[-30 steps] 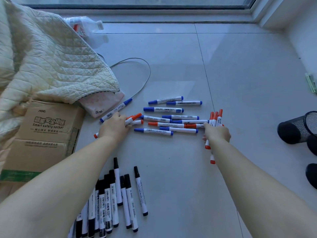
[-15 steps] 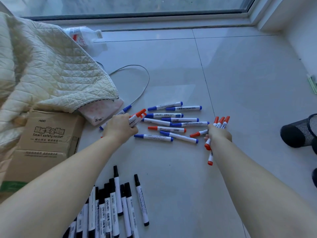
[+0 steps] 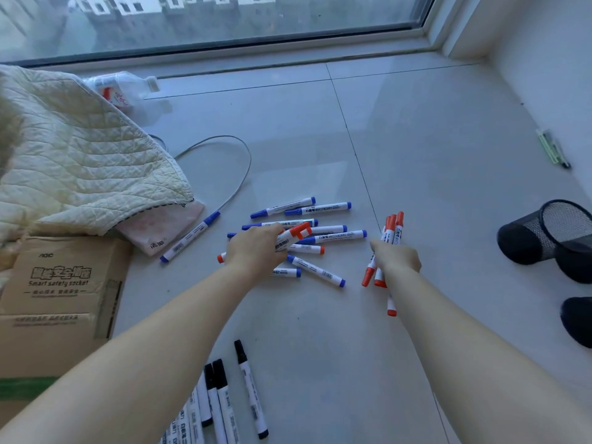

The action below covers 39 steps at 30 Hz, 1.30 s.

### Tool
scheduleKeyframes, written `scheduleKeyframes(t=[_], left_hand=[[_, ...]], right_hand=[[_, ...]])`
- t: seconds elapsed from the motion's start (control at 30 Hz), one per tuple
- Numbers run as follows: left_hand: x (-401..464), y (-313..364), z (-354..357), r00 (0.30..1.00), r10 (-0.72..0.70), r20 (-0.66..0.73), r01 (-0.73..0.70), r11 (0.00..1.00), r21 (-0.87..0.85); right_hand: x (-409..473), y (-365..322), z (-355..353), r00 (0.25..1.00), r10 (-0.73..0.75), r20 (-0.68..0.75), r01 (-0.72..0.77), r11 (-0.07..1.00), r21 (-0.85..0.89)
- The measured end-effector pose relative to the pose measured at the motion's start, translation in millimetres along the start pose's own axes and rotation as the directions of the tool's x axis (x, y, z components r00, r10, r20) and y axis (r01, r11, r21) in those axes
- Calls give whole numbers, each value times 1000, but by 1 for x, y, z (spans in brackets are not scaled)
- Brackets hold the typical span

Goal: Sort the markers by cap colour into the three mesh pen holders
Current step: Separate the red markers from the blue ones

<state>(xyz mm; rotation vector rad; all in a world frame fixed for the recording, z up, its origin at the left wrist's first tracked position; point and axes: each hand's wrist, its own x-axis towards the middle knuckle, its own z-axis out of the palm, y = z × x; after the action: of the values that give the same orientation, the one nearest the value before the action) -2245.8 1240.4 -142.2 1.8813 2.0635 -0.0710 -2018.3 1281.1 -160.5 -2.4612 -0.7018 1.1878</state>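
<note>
The work lies on a glossy pale grey tiled floor (image 3: 416, 155) with thin dark grout lines, running up to a low window (image 3: 224, 20) with a dark frame and a white wall at the right.

A loose heap of white-barrelled markers with blue caps (image 3: 323, 208) lies in the middle of the floor, crossing one another at shallow angles; one more blue-capped marker (image 3: 190, 237) lies apart at the left, beside a pink pouch. A row of white markers with black caps (image 3: 221, 402) lies side by side at the lower edge.

The left hand (image 3: 256, 251) is curled down over the heap, fingers closed around a few red-capped markers (image 3: 296, 232) whose caps stick out to the right. The right hand (image 3: 397, 259) is clenched around an upright bundle of red-capped markers (image 3: 392, 232), caps showing above and below the fist.

Black round mesh pen holders (image 3: 544, 232) lie on their sides at the right edge, well apart from the heap, one mouth facing right.

At the left, a cream quilted blanket (image 3: 80, 155) drapes over a brown cardboard box (image 3: 57, 283) with printed lettering. A grey cable (image 3: 237, 174) loops beside it, a clear plastic bottle (image 3: 125, 88) lies behind, and a pale green pen (image 3: 552, 149) lies by the wall.
</note>
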Motion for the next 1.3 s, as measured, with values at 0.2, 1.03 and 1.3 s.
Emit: scheduleKeyframes(t=[0.2,1.03,1.3], left_hand=[[10,14,12,997,59,55,-64,993,101],[-88,96,44,935,-255,248,353,592,-724],[-158,122,97,805,-554,211,456,351,-818]], right_hand=[[0,19,-14,988,-114,106,122,990,-66],[-66,97,-45,842,-298,449,301,951,68],[-86,165,-29,782,-489,387,594,773,-224]])
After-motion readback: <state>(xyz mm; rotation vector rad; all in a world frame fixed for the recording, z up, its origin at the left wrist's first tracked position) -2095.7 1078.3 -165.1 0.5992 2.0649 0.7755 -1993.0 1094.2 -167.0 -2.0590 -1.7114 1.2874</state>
